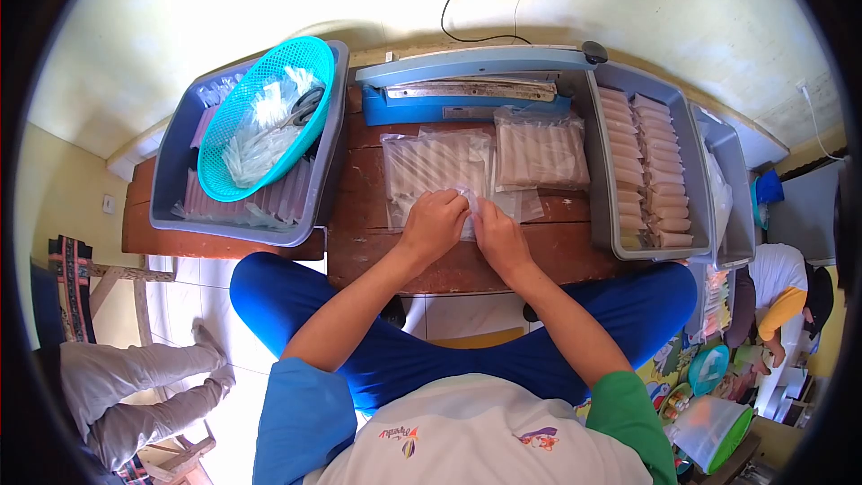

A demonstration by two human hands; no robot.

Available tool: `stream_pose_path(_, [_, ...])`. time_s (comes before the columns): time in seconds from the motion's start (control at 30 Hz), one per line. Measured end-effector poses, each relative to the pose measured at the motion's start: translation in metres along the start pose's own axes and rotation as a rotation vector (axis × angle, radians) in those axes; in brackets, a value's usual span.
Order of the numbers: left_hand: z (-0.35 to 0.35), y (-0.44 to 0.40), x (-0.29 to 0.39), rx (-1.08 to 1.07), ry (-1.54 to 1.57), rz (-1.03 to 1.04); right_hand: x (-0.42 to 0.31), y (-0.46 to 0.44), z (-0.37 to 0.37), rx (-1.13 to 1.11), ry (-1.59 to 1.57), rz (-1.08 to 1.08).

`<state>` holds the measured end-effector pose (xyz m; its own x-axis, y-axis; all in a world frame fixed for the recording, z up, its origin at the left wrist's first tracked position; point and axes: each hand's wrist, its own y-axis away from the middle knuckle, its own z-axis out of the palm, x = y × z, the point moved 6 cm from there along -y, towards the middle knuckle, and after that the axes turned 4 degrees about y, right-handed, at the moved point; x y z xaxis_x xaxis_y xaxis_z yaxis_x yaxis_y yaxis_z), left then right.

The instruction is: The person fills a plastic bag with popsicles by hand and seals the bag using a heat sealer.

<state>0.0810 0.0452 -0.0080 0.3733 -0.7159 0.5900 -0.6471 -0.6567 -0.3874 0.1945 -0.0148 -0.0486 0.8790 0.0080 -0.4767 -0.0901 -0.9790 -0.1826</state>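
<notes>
My left hand (435,224) and my right hand (499,232) meet over the front of the table. Both are closed, fingers pinched on a small piece of clear plastic film (467,200); whether it is part of a bag is hidden by the fingers. Just beyond them lies a flat clear plastic pack (431,164) with a row of pale stick-shaped pieces inside. To its right rests a second, fuller clear pack (540,153) of similar sticks. Behind both packs stands a long blue bag sealer (417,110) with a raised arm.
At left, a grey tub (314,216) holds wrapped sticks, with a turquoise basket (215,148) of clear plastic on top. A grey tub (613,207) of stacked sticks stands right, beside another tub (741,224). Other people's legs (148,386) and a sleeve (783,310) show at the sides.
</notes>
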Motion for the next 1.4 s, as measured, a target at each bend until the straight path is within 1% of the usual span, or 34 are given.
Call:
stream_pose_path(0.07, [0.001,0.000,0.000,-0.004,-0.003,-0.002,0.003,-0.004,0.002,-0.078,-0.029,0.075])
stream_pose_path(0.1, [0.001,0.001,-0.001,-0.005,-0.001,-0.004,0.000,-0.006,-0.001,-0.079,-0.030,0.074])
stream_pose_path(0.17, [0.001,0.000,-0.001,-0.005,-0.001,-0.007,-0.007,-0.010,-0.011,0.001,0.035,0.050])
stream_pose_path(0.2, [0.000,0.000,0.000,-0.008,0.007,-0.006,-0.005,-0.013,-0.009,0.000,0.034,0.048])
stream_pose_path(0.27, [0.000,0.000,0.000,-0.010,0.016,-0.008,-0.010,-0.015,-0.017,0.210,0.024,-0.110])
stream_pose_path(0.3, [0.000,0.000,0.000,-0.009,0.012,-0.005,-0.008,-0.015,-0.016,0.207,0.024,-0.109])
stream_pose_path(0.37, [0.002,0.000,-0.001,-0.010,0.008,-0.002,0.000,-0.018,-0.007,0.057,0.056,-0.030])
stream_pose_path(0.5, [0.006,0.001,-0.002,-0.022,0.009,0.005,0.010,-0.028,0.003,-0.005,0.086,0.040])
stream_pose_path(0.6, [0.007,0.002,-0.002,-0.024,0.004,0.009,0.007,-0.036,0.002,-0.007,0.176,0.056])
stream_pose_path(0.67, [0.006,0.002,-0.003,-0.020,-0.001,0.011,0.002,-0.039,-0.004,-0.069,0.251,0.106])
stream_pose_path(0.7, [0.005,0.002,-0.003,-0.016,0.007,0.011,-0.003,-0.040,-0.008,-0.071,0.249,0.105])
stream_pose_path(0.77, [0.005,0.002,-0.003,-0.014,0.019,0.012,-0.019,-0.041,-0.024,0.111,0.285,-0.069])
stream_pose_path(0.8, [0.007,0.002,-0.004,-0.023,0.031,0.008,-0.016,-0.042,-0.024,0.110,0.287,-0.068])
stream_pose_path(0.87, [0.009,0.001,-0.006,-0.031,0.042,0.005,-0.018,-0.044,-0.021,0.143,0.268,-0.204])
stream_pose_path(0.9, [0.011,0.001,-0.006,-0.036,0.044,0.011,-0.015,-0.045,-0.020,0.144,0.268,-0.205])
stream_pose_path(0.97, [0.012,0.001,-0.007,-0.040,0.044,0.013,-0.005,-0.048,-0.007,0.005,0.307,-0.139])
stream_pose_path(1.07, [0.011,0.001,-0.007,-0.044,0.048,0.007,0.001,-0.049,0.003,-0.058,0.355,-0.096])
stream_pose_path(1.2, [0.012,0.001,-0.008,-0.040,0.038,-0.012,0.006,-0.054,0.004,-0.055,0.312,-0.084])
stream_pose_path(1.3, [0.012,0.000,-0.011,-0.032,0.035,-0.011,0.001,-0.057,0.001,-0.075,0.346,-0.107])
stream_pose_path(1.4, [0.010,-0.001,-0.010,-0.041,0.031,-0.010,-0.006,-0.060,-0.008,-0.046,0.385,-0.091])
